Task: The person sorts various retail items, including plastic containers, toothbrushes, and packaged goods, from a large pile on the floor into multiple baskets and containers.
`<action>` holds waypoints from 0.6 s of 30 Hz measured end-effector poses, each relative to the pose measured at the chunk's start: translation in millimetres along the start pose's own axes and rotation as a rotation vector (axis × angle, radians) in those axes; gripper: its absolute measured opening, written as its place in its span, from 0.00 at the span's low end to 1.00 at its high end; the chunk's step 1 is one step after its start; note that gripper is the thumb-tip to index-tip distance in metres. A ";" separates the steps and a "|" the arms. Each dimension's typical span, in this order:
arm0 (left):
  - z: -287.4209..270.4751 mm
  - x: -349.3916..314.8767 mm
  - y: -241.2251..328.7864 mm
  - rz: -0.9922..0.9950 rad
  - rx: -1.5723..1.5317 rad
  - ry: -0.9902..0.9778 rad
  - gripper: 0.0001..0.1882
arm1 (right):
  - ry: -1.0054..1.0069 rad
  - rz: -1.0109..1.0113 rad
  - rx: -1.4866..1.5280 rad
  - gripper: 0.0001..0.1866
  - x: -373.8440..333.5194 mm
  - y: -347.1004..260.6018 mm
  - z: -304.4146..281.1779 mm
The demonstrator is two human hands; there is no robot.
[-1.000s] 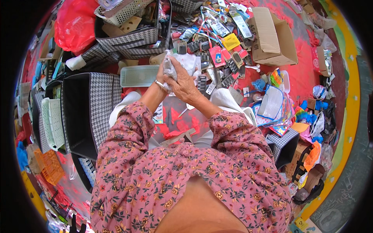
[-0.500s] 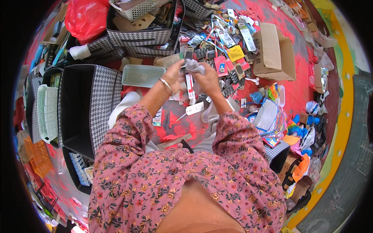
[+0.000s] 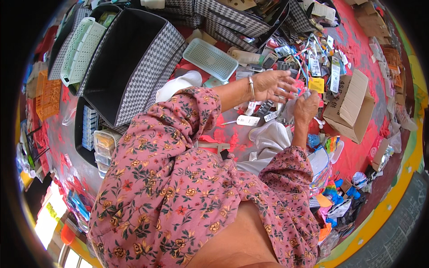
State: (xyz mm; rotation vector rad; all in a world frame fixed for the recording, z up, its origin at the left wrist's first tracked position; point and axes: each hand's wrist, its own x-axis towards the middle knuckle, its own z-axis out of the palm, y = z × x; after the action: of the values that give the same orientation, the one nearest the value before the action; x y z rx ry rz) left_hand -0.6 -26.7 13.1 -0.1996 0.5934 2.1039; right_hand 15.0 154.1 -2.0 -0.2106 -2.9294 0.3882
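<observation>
My left hand (image 3: 276, 86), with a bangle (image 3: 251, 88) at the wrist, reaches right over the pile of small goods, its fingers stretched out and nothing seen in them. Beside it, my right hand (image 3: 307, 107) is closed on a crumpled grey-white wad (image 3: 305, 95); whether it is cloth or thin plastic I cannot tell. Just beyond the right hand lies a yellow card pack (image 3: 316, 85). A white tag (image 3: 247, 120) rests on the floor below my left hand. Behind my left forearm sits a pale green perforated basket (image 3: 210, 59).
An opened cardboard box (image 3: 355, 114) stands to the right. At left is a large black-lined storage box (image 3: 149, 67) with checked sides, beside an upended green basket (image 3: 82, 51) and an orange crate (image 3: 48, 96). Bagged goods (image 3: 342, 196) crowd the lower right.
The view has swung, shifting the surroundings. My hands, close together around the crumpled wad before, are now apart: the left has opened and come off it, while the right keeps it.
</observation>
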 end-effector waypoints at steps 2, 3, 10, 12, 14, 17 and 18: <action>-11.4 14.9 -1.7 0.025 0.018 0.170 0.22 | 0.096 -0.122 0.213 0.18 7.4 -5.9 -16.3; -19.3 18.2 -5.6 0.017 0.028 0.315 0.22 | 0.016 -0.103 0.264 0.21 6.3 -19.5 -21.7; 0.8 7.0 12.2 -0.051 -0.152 0.239 0.28 | -0.154 -0.414 0.231 0.13 -18.0 -73.3 -22.1; -4.2 5.6 18.7 -0.042 -0.133 0.233 0.29 | -0.304 -0.317 0.194 0.16 -12.0 -68.1 -33.1; -3.5 6.9 24.1 0.051 -0.103 0.186 0.29 | -0.400 -0.223 0.150 0.18 -8.5 -60.1 -37.0; 3.8 3.7 32.1 0.132 -0.091 0.316 0.24 | -0.370 -0.160 0.115 0.19 -8.4 -49.8 -29.8; -7.5 6.9 28.4 0.140 -0.032 0.354 0.23 | -0.359 -0.146 0.123 0.14 -8.5 -48.9 -31.6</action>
State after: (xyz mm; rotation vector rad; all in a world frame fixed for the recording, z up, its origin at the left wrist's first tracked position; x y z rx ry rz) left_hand -28.3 -38.5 13.7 -0.5712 0.8005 2.2314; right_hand 23.7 113.7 39.8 0.1021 -3.2259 0.6402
